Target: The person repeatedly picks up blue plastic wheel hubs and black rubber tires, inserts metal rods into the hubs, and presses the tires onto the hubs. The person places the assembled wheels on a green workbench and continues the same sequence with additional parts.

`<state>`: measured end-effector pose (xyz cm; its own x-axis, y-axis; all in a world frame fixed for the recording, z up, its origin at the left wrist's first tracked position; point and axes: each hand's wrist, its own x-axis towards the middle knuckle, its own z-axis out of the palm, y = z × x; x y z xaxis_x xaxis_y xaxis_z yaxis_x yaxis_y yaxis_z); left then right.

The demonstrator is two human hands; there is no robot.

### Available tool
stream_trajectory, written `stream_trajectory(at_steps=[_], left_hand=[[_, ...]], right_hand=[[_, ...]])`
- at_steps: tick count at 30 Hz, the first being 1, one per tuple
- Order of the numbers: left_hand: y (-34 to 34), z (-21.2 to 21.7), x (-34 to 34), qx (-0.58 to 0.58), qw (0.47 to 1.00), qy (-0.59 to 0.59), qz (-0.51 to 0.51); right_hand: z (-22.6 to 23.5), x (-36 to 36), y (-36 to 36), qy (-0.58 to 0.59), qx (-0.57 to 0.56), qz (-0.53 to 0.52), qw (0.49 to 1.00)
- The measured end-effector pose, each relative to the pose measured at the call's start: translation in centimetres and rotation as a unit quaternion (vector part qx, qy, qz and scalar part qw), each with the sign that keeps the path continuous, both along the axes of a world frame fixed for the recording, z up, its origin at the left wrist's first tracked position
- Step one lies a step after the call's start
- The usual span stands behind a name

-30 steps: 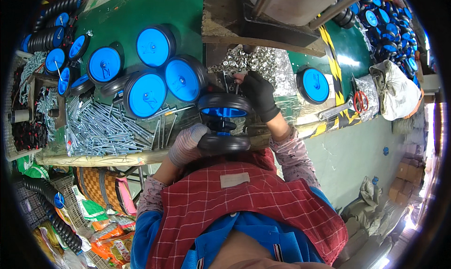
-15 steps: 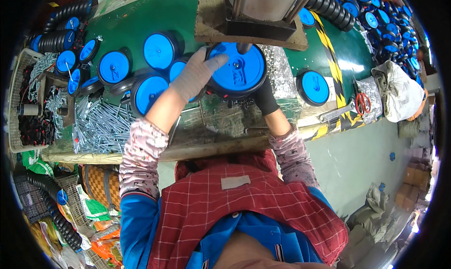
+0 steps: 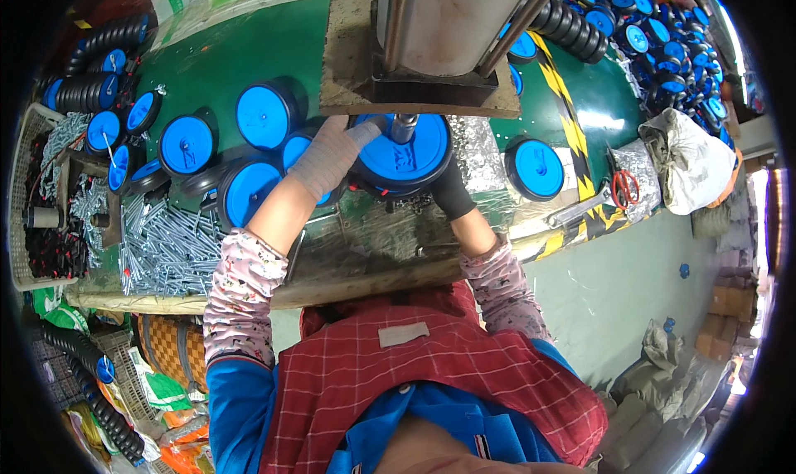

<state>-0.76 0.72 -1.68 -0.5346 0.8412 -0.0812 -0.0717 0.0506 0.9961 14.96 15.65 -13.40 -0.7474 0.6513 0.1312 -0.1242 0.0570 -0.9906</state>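
A blue wheel with a black tyre (image 3: pixel 419 159) lies face up under the press (image 3: pixel 448 51), other dark-rimmed parts showing beneath it. The press's metal rod (image 3: pixel 404 128) meets the wheel near its hub. My left hand (image 3: pixel 332 155), in a grey glove, grips the wheel's left side, fingers over its top edge. In a dark glove, my right hand (image 3: pixel 452 194) holds the right side from below; its fingertips are hidden behind the tyre. Several more blue wheels (image 3: pixel 265 116) lie to the left of my left hand.
Long bolts (image 3: pixel 166 246) are heaped at the left, beside a white basket (image 3: pixel 18 225) of small parts. One wheel (image 3: pixel 534 170) lies right of the press, near a wrench (image 3: pixel 576 211) and red-handled scissors (image 3: pixel 623 189). Many wheels (image 3: pixel 663 55) are piled far right.
The press rod has come down to the wheel's hub. My left fingers have shifted from the wheel's face toward its upper edge. The whole view has shifted slightly.
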Motion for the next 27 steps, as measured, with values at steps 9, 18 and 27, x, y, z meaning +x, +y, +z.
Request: stream_trajectory(at_steps=[9, 18, 27], left_hand=[[-3.7, -1.7, -0.4, 0.039, 0.927, 0.369, -0.061], [-3.3, 3.7, -5.8, -0.164, 0.741, 0.590, -0.278], [-5.3, 2.4, -4.2, -0.281, 0.694, 0.596, -0.290]], right_hand=[[2.0, 1.3, -1.4, 0.000, -0.001, 0.063, 0.998], [24.9, 29.8, 39.9, -0.324, 0.754, -0.349, 0.452], [17.4, 17.4, 20.4, -0.245, 0.351, 0.044, 0.903]])
